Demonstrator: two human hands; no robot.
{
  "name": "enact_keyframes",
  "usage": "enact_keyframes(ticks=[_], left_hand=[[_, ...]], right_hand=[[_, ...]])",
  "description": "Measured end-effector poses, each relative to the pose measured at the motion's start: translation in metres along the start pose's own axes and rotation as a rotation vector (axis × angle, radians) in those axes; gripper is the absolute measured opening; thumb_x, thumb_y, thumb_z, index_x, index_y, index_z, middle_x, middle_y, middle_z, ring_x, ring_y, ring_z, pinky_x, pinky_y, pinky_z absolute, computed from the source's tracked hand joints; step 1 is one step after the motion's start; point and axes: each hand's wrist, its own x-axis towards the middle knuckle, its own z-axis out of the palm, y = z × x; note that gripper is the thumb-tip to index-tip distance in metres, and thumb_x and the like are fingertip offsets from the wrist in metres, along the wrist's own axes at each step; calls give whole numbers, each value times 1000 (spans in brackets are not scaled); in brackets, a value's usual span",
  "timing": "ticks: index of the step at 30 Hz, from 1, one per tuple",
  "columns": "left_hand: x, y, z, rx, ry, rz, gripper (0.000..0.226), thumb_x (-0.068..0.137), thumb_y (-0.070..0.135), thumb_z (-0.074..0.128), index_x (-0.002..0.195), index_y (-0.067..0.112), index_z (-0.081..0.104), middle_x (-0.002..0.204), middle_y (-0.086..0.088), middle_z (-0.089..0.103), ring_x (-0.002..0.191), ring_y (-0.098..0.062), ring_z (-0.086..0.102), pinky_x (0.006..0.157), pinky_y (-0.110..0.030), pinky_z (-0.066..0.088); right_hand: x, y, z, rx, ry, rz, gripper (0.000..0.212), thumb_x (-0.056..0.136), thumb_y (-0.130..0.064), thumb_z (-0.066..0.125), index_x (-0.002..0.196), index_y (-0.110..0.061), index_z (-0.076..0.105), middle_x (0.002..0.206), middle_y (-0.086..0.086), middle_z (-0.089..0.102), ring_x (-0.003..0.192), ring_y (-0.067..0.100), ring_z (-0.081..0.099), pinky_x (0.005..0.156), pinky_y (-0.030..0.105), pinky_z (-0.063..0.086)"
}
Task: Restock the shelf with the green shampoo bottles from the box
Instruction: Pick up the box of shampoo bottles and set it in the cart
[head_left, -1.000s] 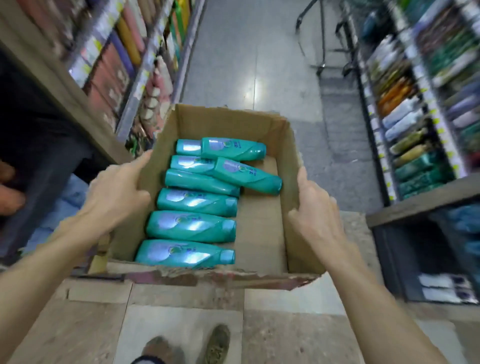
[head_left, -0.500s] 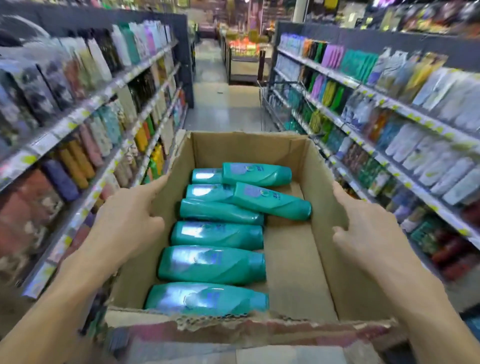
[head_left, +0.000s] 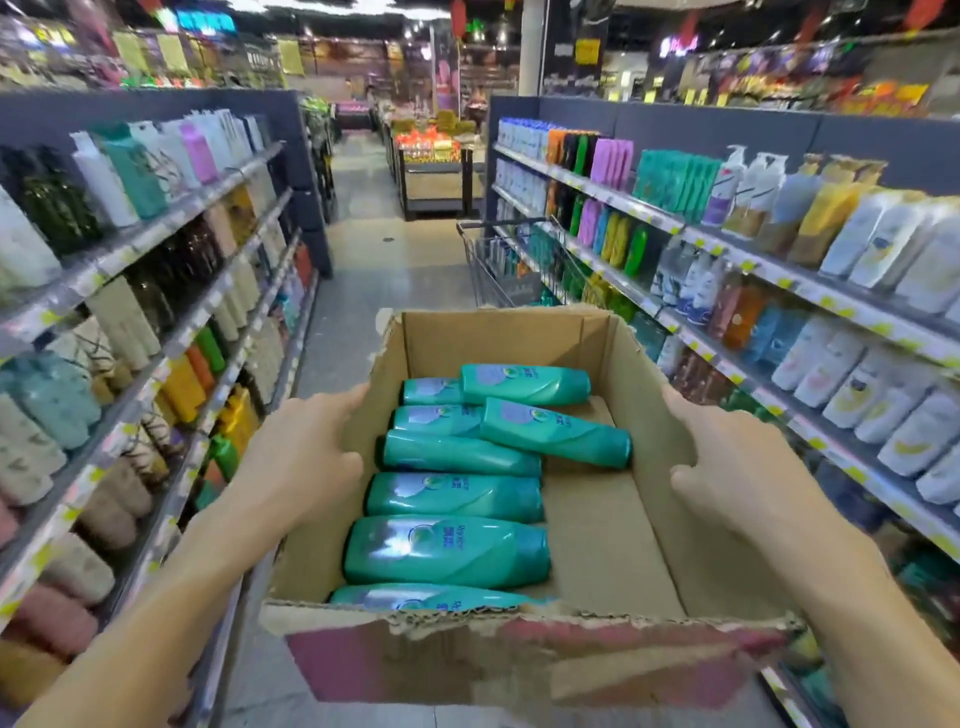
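An open cardboard box is held up in front of me at chest height. Several green shampoo bottles lie on their sides in its left half, with two more stacked at the far end. My left hand grips the box's left wall. On the right wall my right hand holds the box. A row of matching green bottles stands on the top shelf to the right.
Stocked shelves line the left side of the aisle and more shelves line the right. A metal shopping trolley stands ahead against the right shelving. The tiled aisle floor runs on towards a far display stand.
The box has been lifted from low near the floor to chest height, and my view has swung up from the floor to look along the aisle. Both hands keep their hold.
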Motion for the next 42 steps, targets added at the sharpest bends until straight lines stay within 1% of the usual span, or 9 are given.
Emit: enact_keyframes(ticks=[3,8,9,13,16,21,27,37,42], left_hand=[[92,11,24,-5,-17,30,79,77,0,54,147,31,34,136,-6,58,125,-23,53,87,-36,53],[249,30,54,-15,-2,35,78,78,-2,52,144,37,37,131,-5,62,116,-21,60,60,-25,51],[278,33,57,-27,15,44,77,78,-2,53,143,37,39,128,-5,64,113,-22,62,61,-27,53],[388,37,74,-40,22,36,76,75,-1,52,141,36,42,124,-4,67,116,-24,60,87,-38,54],[476,32,92,-44,8,39,75,75,1,52,140,38,44,119,-1,70,113,-24,62,85,-40,55],[616,12,141,-62,32,33,79,72,-5,51,141,33,44,120,-10,69,113,-32,61,87,-43,54],[771,1,177,-46,-26,52,77,74,2,52,140,41,43,115,-8,71,108,-32,63,83,-46,54],[989,26,241,-92,-47,101,72,76,4,53,135,44,46,104,-5,74,95,-31,66,78,-45,57],[1084,49,270,-73,-62,86,71,74,0,53,134,37,51,107,-8,73,100,-34,65,82,-47,55]], right_hand=[[98,17,10,-28,3,-16,79,84,-20,58,151,-25,16,126,7,59,112,27,56,82,32,45],[254,44,26,-26,6,3,76,83,-18,58,149,-21,21,126,8,60,116,27,54,86,34,45],[285,47,26,-27,12,2,75,82,-18,58,148,-21,23,124,9,61,115,28,54,84,34,45],[399,54,28,-36,47,-4,76,82,-19,60,148,-22,23,122,11,60,109,32,56,81,37,46],[484,55,40,-16,73,-4,80,80,-17,61,150,-22,22,117,12,63,105,32,58,78,35,47],[619,54,76,-41,71,-18,84,78,-16,60,151,-23,18,113,13,64,105,33,56,78,36,44],[759,51,104,-11,33,53,87,77,-13,60,152,-25,16,110,13,66,102,33,58,76,37,46],[964,101,138,-20,88,121,84,74,-12,60,149,-25,24,103,16,66,96,37,58,68,37,39],[1066,134,157,20,82,117,85,77,-16,61,151,-27,21,105,15,64,95,35,59,69,36,42]])
